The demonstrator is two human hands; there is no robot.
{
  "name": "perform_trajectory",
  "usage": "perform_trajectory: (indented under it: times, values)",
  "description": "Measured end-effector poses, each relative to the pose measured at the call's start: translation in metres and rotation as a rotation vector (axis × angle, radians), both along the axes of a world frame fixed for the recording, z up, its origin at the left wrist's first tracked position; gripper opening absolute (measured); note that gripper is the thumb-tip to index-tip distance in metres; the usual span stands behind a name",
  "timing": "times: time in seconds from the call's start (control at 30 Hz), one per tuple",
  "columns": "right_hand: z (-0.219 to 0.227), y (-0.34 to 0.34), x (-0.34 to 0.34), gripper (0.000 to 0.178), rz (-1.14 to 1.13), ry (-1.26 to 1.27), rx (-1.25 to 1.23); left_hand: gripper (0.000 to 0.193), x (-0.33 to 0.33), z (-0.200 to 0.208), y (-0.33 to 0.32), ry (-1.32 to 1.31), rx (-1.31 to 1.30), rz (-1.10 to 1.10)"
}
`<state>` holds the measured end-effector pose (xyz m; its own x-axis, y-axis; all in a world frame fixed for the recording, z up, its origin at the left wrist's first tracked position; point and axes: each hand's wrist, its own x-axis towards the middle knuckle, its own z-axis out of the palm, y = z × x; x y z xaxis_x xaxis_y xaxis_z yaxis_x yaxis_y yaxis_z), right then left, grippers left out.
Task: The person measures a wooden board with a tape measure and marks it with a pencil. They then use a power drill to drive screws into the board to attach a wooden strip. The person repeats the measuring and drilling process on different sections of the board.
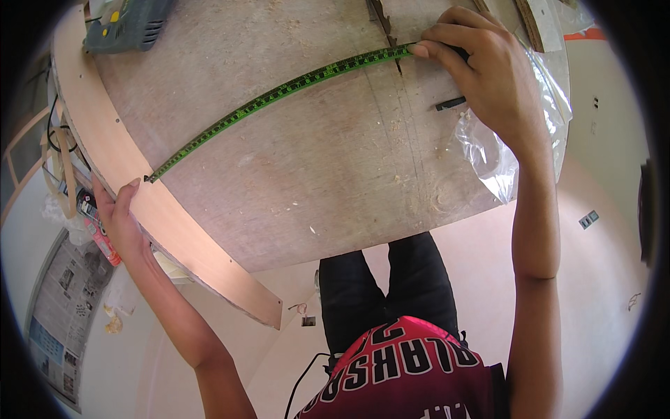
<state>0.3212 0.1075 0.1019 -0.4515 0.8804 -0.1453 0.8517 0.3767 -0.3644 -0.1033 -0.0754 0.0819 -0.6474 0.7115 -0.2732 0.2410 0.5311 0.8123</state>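
A green tape measure blade (279,92) stretches in a bow across a worn wooden board (279,202). Its hooked end lies on a pale plywood strip (188,230) along the board's left side. My left hand (124,218) grips the outer edge of that strip, thumb on top beside the hook, some fingers hidden behind it. At the upper right, my right hand (481,59) is closed around the tape measure, thumb and fingers pinching the blade; its case is mostly hidden by the hand. Pencil lines and a dark jagged slot (384,24) run under the blade near this hand.
A grey power tool with yellow buttons (132,26) rests at the far left. Crumpled clear plastic (497,167) and a short black piece (450,104) lie by my right wrist. Wood strips (530,26) are at the far right. Newspaper (66,293) spreads below left.
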Motion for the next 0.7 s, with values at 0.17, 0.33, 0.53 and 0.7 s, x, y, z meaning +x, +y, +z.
perform_trajectory:
  times: [0.17,0.33,0.53,0.7]
  values:
    - [0.000,0.000,0.000,0.016,-0.016,0.007,-0.010,0.071,0.000,0.000,0.000,-0.029,0.017,0.001]
    - [0.001,0.001,-0.001,0.016,-0.010,-0.002,-0.018,0.069,0.001,0.000,0.000,-0.031,0.023,0.020]
    - [-0.005,0.008,0.003,0.016,-0.027,0.001,-0.090,0.071,0.002,0.001,0.001,-0.015,0.014,-0.002]
    - [0.002,0.001,-0.003,0.016,-0.008,-0.025,-0.016,0.073,0.008,0.003,0.004,0.025,0.004,0.002]
